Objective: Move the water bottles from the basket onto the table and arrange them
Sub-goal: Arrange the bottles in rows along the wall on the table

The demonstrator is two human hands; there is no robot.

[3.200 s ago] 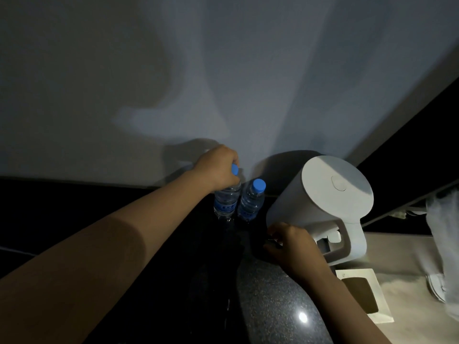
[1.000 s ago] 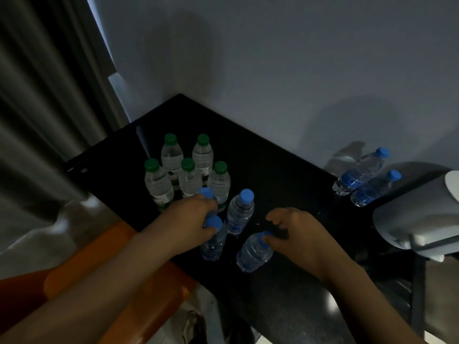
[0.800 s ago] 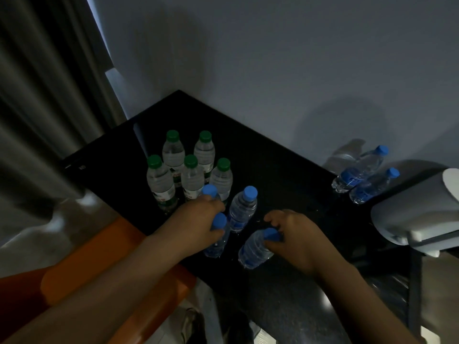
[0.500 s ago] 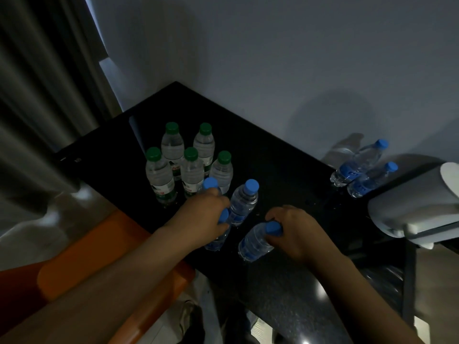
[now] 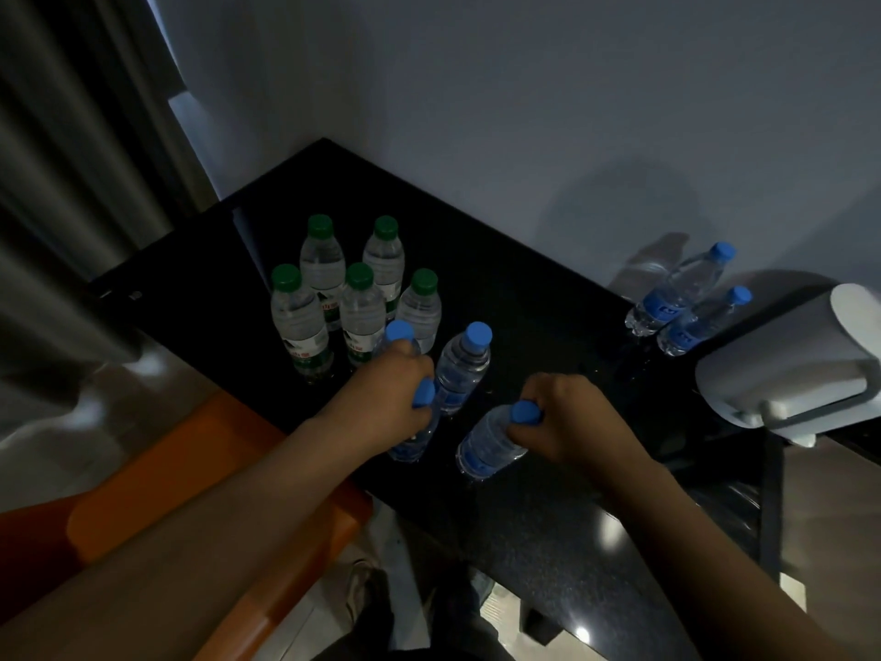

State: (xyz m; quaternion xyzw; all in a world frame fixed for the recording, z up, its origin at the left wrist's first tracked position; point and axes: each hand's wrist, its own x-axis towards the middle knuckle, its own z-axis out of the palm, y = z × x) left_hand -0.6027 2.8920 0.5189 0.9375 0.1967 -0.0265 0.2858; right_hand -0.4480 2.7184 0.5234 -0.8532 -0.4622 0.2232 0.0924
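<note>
On the black table (image 5: pixel 524 298) stand several green-capped water bottles (image 5: pixel 333 302) in a cluster at the left. In front of them are blue-capped bottles. My left hand (image 5: pixel 381 398) grips two of them by their necks, one cap (image 5: pixel 399 332) above the fingers and one cap (image 5: pixel 424 392) below. A third blue-capped bottle (image 5: pixel 465 364) stands free just to the right. My right hand (image 5: pixel 567 422) grips the neck of another blue-capped bottle (image 5: pixel 491 443), which leans toward me. Two more blue-capped bottles (image 5: pixel 686 298) stand by the wall at the right.
A white electric kettle (image 5: pixel 782 364) sits at the table's right end, next to the two far bottles. An orange seat (image 5: pixel 200 469) lies below the table's near-left edge. A grey curtain (image 5: pixel 71 159) hangs at the left. No basket is in view.
Since three seconds ago my view swung left from the kettle to the bottle cluster. Over the last second both hands closed round the blue-capped bottles' necks, and the right one's bottle tilted.
</note>
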